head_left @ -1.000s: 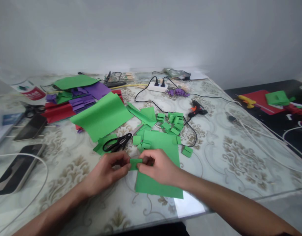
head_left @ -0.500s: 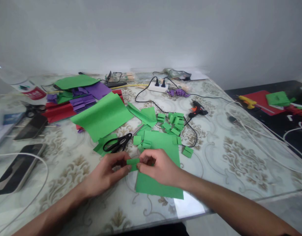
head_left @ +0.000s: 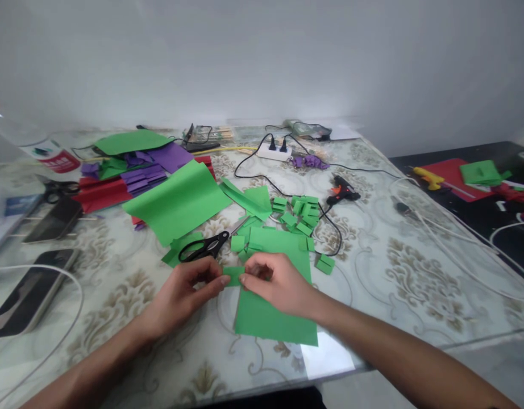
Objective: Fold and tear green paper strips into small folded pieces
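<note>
A small piece of green paper (head_left: pixel 232 276) is pinched at both ends between my two hands. My left hand (head_left: pixel 191 287) grips its left end with thumb and fingers; my right hand (head_left: pixel 277 284) closes on the right end. Under my right hand lies a green paper sheet (head_left: pixel 277 321). Just beyond my left hand, black-handled scissors (head_left: pixel 211 245) rest with their blades pointing away to the right. Several small folded green paper pieces (head_left: pixel 302 211) are heaped past the sheet, and one more folded piece (head_left: pixel 325 263) sits apart on the right.
Larger green paper (head_left: pixel 179 199) and purple and red strips (head_left: pixel 145 179) pile at the back left. A black glue gun (head_left: pixel 342 190) and a white power strip (head_left: pixel 274 150) stand behind. Two phones (head_left: pixel 32 295) and a bottle (head_left: pixel 53 156) are at left; white cables (head_left: pixel 453 236) cross the right.
Both hands have lifted slightly away from me with the green piece, which now shows flatter between the fingers. The scissors and paper heaps have stayed in place.
</note>
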A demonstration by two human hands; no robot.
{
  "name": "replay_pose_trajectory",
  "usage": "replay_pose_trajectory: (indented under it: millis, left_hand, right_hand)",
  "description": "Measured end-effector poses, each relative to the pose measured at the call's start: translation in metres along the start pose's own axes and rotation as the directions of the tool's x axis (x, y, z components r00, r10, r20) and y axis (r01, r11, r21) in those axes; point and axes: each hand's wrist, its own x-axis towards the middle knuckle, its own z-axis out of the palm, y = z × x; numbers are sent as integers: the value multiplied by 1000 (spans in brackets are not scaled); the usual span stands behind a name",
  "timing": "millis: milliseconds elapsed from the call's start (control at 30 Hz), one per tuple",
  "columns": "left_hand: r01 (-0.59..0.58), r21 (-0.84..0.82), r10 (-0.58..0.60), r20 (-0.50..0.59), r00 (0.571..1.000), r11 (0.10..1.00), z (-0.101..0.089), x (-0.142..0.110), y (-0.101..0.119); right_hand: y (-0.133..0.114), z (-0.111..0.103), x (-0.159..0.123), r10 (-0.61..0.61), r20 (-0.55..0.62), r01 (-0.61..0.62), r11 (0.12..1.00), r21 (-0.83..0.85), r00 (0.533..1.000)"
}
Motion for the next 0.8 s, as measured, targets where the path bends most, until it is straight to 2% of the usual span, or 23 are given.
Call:
replay_pose_trajectory:
  millis: [433, 533, 600, 667, 700, 800]
  left_hand:
    - [-5, 35, 5, -15, 1000, 999, -1, -1, 1]
    - [-3, 32, 5, -38, 999, 999, -1, 0, 0]
    - [-2, 50, 4, -40, 999, 999, 0, 1, -1]
    - [-3, 73, 5, -29, 1000, 997, 0, 1, -2]
    - [-6, 84, 8, -20, 1000, 996, 0, 1, -2]
    - [-27, 111, 27, -5, 1000, 993, 1, 0, -2]
  right_hand:
    - [0, -3, 2, 33, -18, -33, 999, -2, 999]
    - [0, -10, 7, 59, -92, -53, 996, 72, 994]
    - [1, -20, 13, 38, -195, -20, 995, 95, 980]
    - [1, -34, 19, -51, -307, 56, 998, 9, 950]
    - [1, -41, 21, -118, -377, 98, 993, -70, 919]
    - [0, -62, 26, -306, -457, 100, 902, -421, 835]
